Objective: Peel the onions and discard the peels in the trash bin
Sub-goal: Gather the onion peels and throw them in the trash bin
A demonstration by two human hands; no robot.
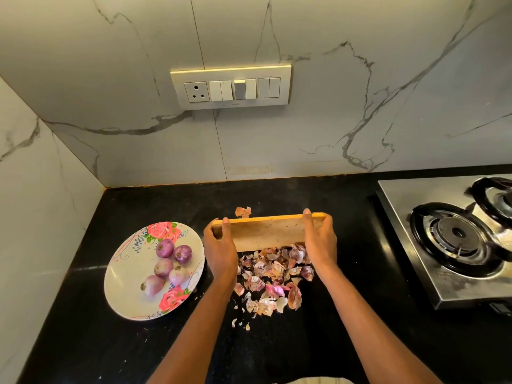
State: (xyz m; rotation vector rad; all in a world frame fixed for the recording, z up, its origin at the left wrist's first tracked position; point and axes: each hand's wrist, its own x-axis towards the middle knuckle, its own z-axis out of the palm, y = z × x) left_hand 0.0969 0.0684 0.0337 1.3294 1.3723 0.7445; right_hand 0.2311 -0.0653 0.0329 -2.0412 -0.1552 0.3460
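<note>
On the black counter (304, 350), between a flowered plate (122, 284) and a steel gas stove (432, 273), a wooden cutting board (266, 231) stands tilted up on its near edge, its far edge raised toward the marble wall. The left hand (219, 245) grips the board's left end with fingers curled over the top edge, and the right hand (321, 239) clamps the right end the same way, so the board seems held as a scraper or chute. Loose onion peels (271, 278) lie heaped on the counter just below the board's lower edge, likely gathered there in one pile for easier pickup. One stray peel (243, 212) lies behind the board. Five peeled onions (169, 264) rest together on the plate, kept apart from the scraps. No trash bin is in view, so discarding appears not yet done.
</note>
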